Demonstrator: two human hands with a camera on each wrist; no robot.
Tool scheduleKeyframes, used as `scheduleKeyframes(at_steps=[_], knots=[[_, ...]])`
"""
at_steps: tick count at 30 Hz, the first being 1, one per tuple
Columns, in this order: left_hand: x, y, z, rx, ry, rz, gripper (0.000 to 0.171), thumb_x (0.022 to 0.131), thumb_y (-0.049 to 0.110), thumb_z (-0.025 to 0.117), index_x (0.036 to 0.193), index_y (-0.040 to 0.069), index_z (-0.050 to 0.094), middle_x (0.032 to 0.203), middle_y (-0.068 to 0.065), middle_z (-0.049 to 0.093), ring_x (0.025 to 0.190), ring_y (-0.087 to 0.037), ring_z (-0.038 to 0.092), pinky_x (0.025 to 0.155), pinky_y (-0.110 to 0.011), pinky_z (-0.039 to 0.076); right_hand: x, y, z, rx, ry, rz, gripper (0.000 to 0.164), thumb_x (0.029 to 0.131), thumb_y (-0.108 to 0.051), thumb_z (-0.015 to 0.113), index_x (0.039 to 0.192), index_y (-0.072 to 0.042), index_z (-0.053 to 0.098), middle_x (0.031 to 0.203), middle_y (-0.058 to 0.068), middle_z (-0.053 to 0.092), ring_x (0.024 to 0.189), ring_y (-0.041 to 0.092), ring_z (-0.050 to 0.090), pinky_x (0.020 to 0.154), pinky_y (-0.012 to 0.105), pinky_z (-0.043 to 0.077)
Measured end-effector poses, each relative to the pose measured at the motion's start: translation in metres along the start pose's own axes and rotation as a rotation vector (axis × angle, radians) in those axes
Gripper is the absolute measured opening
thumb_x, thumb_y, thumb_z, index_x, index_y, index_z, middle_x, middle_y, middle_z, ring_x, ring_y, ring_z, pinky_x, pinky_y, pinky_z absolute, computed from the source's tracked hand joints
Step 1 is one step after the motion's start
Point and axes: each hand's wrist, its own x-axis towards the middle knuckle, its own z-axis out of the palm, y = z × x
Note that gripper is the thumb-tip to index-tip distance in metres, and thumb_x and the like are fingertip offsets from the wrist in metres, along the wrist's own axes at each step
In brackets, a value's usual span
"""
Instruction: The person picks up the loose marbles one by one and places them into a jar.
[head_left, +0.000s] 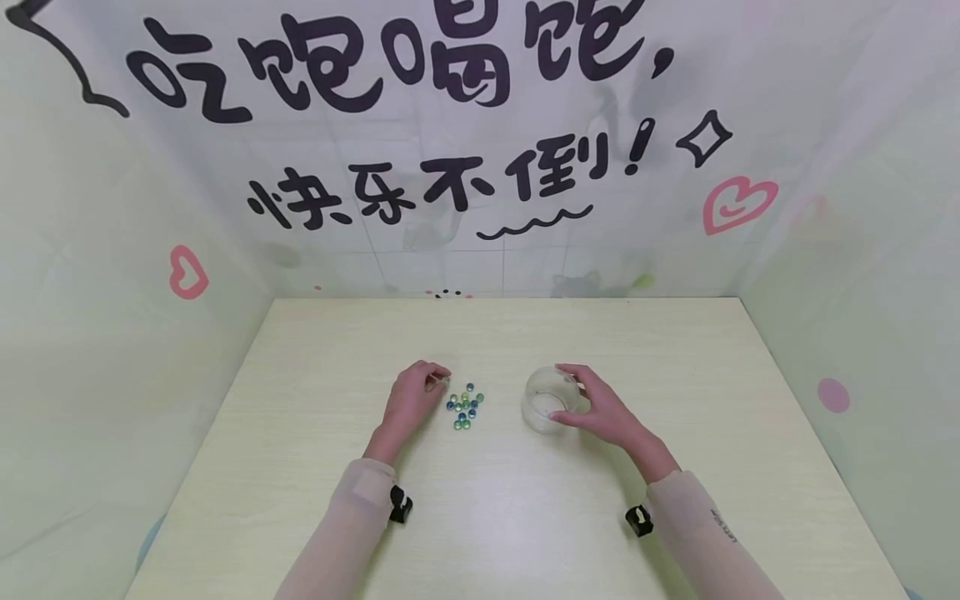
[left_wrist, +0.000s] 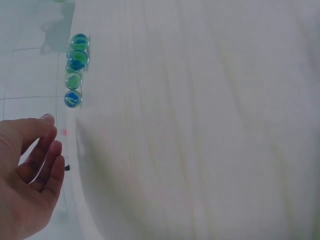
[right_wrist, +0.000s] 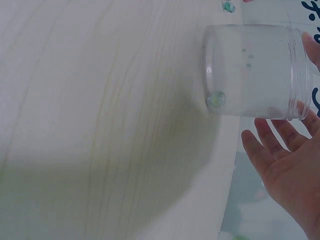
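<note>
My left hand (head_left: 412, 398) is by the marbles, thumb and forefinger together at a green glass marble (head_left: 446, 382). In the left wrist view that marble is hidden by the fingertips (left_wrist: 48, 119). Just right of this hand lies a loose cluster of several blue and green glass marbles (head_left: 465, 406). My right hand (head_left: 600, 408) grips a clear, open-topped jar (head_left: 534, 414) near its rim, thumb on the near side and fingers on the far side. The jar stands upright on the table. Through its wall in the right wrist view, a greenish marble (right_wrist: 216, 99) shows at the bottom.
Both hands work over a pale wood-grain table (head_left: 480, 517). A printed cloth (head_left: 450, 250) with black lettering and pink hearts hangs behind the table's back edge, with pale sheets at both sides. Black wrist mounts (head_left: 401, 505) sit at both sleeves.
</note>
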Motion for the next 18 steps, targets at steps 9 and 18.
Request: scheduleKeyframes(at_steps=[9, 18], knots=[[-0.0008, 0.0038, -0.002, -0.032, 0.004, 0.009, 0.018, 0.092, 0.012, 0.07, 0.11, 0.013, 0.073, 0.109, -0.007, 0.069, 0.1, -0.023, 0.064, 0.09, -0.04, 0.055, 0.0002, 0.0012, -0.0001, -0.008, 0.003, -0.003, 0.08, 0.084, -0.023, 0.081, 0.148, -0.003, 0.039, 0.151, 0.021, 0.043, 0.142, 0.04, 0.039, 0.114, 0.057, 0.039], [-0.0021, 0.0058, -0.0031, -0.045, 0.006, 0.016, 0.019, 0.092, 0.012, 0.07, 0.11, 0.013, 0.073, 0.11, -0.007, 0.069, 0.1, -0.023, 0.064, 0.09, -0.039, 0.056, 0.0007, 0.0019, 0.0002, -0.01, 0.004, -0.003, 0.079, 0.083, -0.023, 0.081, 0.148, -0.003, 0.039, 0.151, 0.021, 0.043, 0.142, 0.04, 0.039, 0.114, 0.057, 0.039]])
